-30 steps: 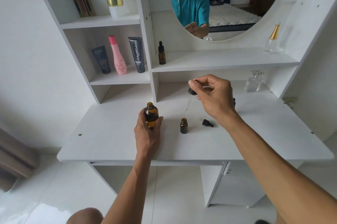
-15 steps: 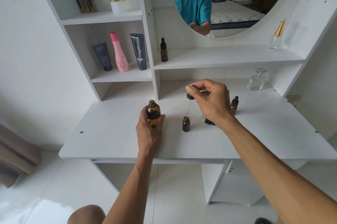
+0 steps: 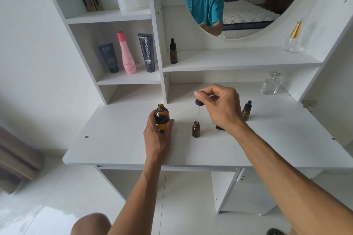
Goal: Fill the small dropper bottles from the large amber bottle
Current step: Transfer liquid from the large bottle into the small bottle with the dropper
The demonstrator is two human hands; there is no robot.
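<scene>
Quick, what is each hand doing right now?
Left hand: grips the large open amber glass bottle, standing on the white desk.
Right hand: pinches the black-capped glass dropper above the small open amber bottle.

1. My feed is bright and evenly lit by soft, diffuse daylight.
2. Shadows are faint; I see a soft one under the tabletop (image 3: 118, 139) edge and in the shelf (image 3: 129, 79) recesses.
3. The glossy floor (image 3: 47, 206) throws back pale glare at lower left.
4. Wide-angle distortion bows straight edges near the borders.
5. Focus is sharp at centre and slightly softer toward the corners.
</scene>
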